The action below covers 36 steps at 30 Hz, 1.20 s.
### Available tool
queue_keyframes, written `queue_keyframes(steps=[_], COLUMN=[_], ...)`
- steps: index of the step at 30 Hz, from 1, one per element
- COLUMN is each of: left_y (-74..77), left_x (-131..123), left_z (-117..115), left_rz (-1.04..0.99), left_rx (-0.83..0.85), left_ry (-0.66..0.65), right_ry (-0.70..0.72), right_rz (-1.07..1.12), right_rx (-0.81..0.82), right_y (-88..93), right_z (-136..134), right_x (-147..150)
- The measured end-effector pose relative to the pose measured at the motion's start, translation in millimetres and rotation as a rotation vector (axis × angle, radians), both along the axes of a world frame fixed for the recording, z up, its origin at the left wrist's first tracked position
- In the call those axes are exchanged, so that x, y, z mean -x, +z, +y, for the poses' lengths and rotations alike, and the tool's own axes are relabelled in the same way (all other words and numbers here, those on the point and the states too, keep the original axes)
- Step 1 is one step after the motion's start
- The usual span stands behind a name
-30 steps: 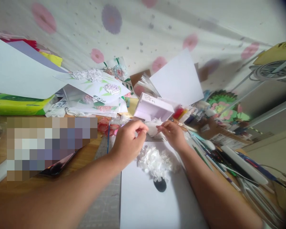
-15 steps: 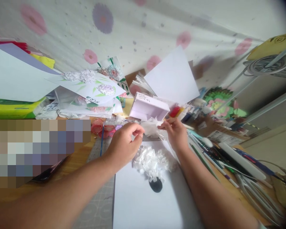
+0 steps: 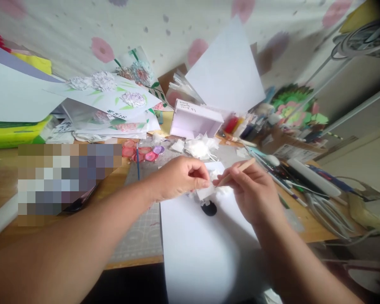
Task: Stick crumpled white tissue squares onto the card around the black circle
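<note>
1. The wooden worktop [image 3: 304, 221] carries everything and is crowded with craft clutter.
2. A white sheet [image 3: 193, 249] lies flat on it, directly before the person.
3. The left hand [image 3: 180, 179] is closed, pinching a small white paper piece [image 3: 205, 193] just above the sheet.
4. The right hand [image 3: 255, 192] grips a thin wooden stick [image 3: 237, 170], its tip just beside the paper piece.

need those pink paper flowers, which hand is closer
Left. The left hand, pinching a paper scrap, is right of the pink paper flowers; the right hand, holding a wooden stick, is farther right.
</note>
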<state>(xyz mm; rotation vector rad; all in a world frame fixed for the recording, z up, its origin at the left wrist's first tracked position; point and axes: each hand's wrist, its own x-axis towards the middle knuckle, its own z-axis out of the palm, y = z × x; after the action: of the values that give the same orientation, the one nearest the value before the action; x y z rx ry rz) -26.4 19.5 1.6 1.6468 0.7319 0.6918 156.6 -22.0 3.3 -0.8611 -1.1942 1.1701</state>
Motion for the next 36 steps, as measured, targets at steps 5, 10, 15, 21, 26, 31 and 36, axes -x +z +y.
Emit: queue_keyframes(steps=[5,10,15,21,26,31,36], left_y=[0.9,-8.7,-17.8,-23.7,-24.6,-25.4,-26.6], left_x=[1,-4,-9,-13,-15,-15,-13], left_z=[-6,-7,-2,-4,-6,-6,-7], left_rz=[0.262,0.422,0.442,0.420,0.454,0.432,0.414], left_rx=[0.119,-0.051,-0.104,-0.227,-0.334,-0.366,-0.280], left_ry=[-0.314,-0.359,-0.164,-0.102,-0.100,-0.106,-0.060], right_ry=[-0.128,-0.122,-0.099,-0.022,-0.016,-0.020,-0.039], right_rz=[-0.032,-0.189,-0.282,-0.493,-0.705,-0.780,-0.676], right_rx=[-0.166,-0.205,-0.238,-0.377,-0.520,-0.554,-0.506], right_y=[-22.5,-38.2,-38.2,-35.7,-32.3,-32.0,-32.4], right_z=[-17,-23,-23,-24,-21,-20,-24], right_x=[-2,-3,-3,-4,-2,0,-1])
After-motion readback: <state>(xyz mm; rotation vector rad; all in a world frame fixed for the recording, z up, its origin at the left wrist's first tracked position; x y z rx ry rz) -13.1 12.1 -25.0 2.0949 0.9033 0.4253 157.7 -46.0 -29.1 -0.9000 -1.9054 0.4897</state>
